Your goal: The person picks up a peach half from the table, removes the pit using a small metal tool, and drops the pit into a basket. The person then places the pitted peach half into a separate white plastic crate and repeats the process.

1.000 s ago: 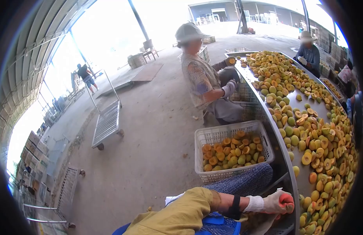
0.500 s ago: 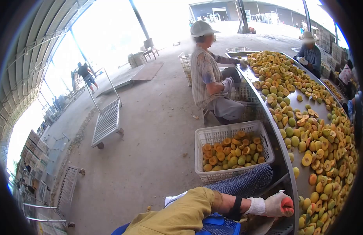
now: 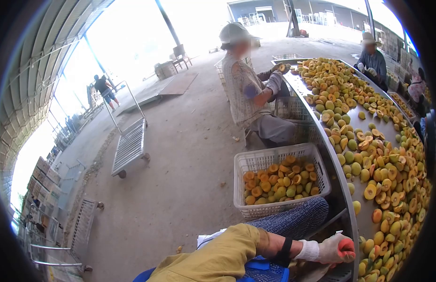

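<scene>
One gloved hand of mine, my left hand (image 3: 336,248), is at the lower right, beside the metal edge of the sorting table (image 3: 341,181). Its white glove has a red palm side, and the fingers are curled closed; what they hold, if anything, is hidden. A small pale tip shows above the glove. My right hand is out of the frame. Halved yellow-orange fruit (image 3: 385,174) lies spread over the table. A white plastic crate (image 3: 241,195) beside my knee holds more fruit halves (image 3: 279,181).
A seated co-worker (image 3: 246,89) in a light hat works at the table's left side. Another person (image 3: 372,63) sits across it. A metal cart (image 3: 129,145) stands on the concrete floor (image 3: 180,197), with a second cart (image 3: 82,225) at lower left.
The seated co-worker has leaned left and raised both gloved hands, with a fruit piece now by the far one. My left hand has barely moved and stays closed.
</scene>
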`<state>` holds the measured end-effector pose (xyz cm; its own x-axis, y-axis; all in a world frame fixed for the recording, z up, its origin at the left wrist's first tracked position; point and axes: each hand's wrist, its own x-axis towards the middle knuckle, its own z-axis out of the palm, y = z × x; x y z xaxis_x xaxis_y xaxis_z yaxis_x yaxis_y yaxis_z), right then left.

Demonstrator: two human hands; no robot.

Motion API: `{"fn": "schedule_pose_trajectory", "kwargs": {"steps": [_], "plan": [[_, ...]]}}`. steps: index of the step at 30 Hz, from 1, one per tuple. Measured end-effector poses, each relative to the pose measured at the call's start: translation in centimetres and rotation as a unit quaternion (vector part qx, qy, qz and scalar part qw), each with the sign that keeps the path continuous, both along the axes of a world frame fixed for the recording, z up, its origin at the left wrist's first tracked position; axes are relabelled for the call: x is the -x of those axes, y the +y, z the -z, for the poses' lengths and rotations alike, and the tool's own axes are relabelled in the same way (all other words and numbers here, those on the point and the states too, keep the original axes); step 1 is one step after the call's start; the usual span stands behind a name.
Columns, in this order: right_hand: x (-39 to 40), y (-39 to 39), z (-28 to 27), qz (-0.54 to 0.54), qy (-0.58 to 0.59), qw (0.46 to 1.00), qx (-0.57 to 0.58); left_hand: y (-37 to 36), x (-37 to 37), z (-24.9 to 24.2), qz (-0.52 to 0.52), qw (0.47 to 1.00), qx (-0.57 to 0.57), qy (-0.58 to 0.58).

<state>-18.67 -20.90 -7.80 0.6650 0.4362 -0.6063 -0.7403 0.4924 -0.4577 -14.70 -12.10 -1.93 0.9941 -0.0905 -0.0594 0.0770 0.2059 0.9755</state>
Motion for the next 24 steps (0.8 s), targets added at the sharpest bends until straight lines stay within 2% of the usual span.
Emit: {"fn": "schedule_pose_trajectory", "kwargs": {"steps": [1,2,4,5,7,10,13,16,19,22,23,24], "plan": [[0.0,0.0,0.0,0.000,0.000,1.000,0.000,0.0,0.0,0.0,0.007,1.000,-0.007,0.001],[0.0,0.0,-0.1,0.001,0.001,1.000,0.001,-0.1,-0.4,0.9,-0.027,0.994,-0.061,-0.085],[0.0,0.0,0.0,0.000,0.002,1.000,0.001,-0.3,-1.0,2.4,-0.095,0.948,-0.169,-0.252],[-0.1,0.0,0.0,0.002,0.001,1.000,0.002,-0.4,-1.1,3.1,-0.084,0.953,-0.165,-0.241],[-0.2,0.1,-0.1,0.002,0.000,1.000,0.003,0.2,-0.6,1.6,-0.064,0.961,-0.158,-0.220],[-0.2,0.1,-0.2,0.003,0.001,1.000,0.002,0.7,-1.0,1.1,0.010,0.998,-0.030,-0.046],[-0.3,-0.1,-0.1,0.006,0.000,1.000,0.002,1.4,-0.3,-2.3,-0.001,0.999,0.022,0.038],[-0.3,-0.3,-0.1,0.015,-0.004,1.000,0.002,0.8,-0.8,-1.5,-0.009,0.998,-0.059,-0.026],[-0.3,-0.8,0.0,0.028,-0.013,1.000,-0.005,-0.2,-1.4,0.5,-0.065,0.961,-0.179,-0.201],[-0.1,-1.8,-0.3,0.067,-0.044,0.996,-0.045,0.1,-1.6,0.9,-0.070,0.940,-0.202,-0.268],[0.5,-2.0,-0.9,0.096,-0.065,0.991,-0.064,0.0,-1.5,0.4,-0.047,0.949,-0.182,-0.252],[0.3,-3.0,-0.2,0.058,-0.075,0.995,-0.042,0.5,-1.3,-0.8,-0.014,0.960,-0.159,-0.231]]}}
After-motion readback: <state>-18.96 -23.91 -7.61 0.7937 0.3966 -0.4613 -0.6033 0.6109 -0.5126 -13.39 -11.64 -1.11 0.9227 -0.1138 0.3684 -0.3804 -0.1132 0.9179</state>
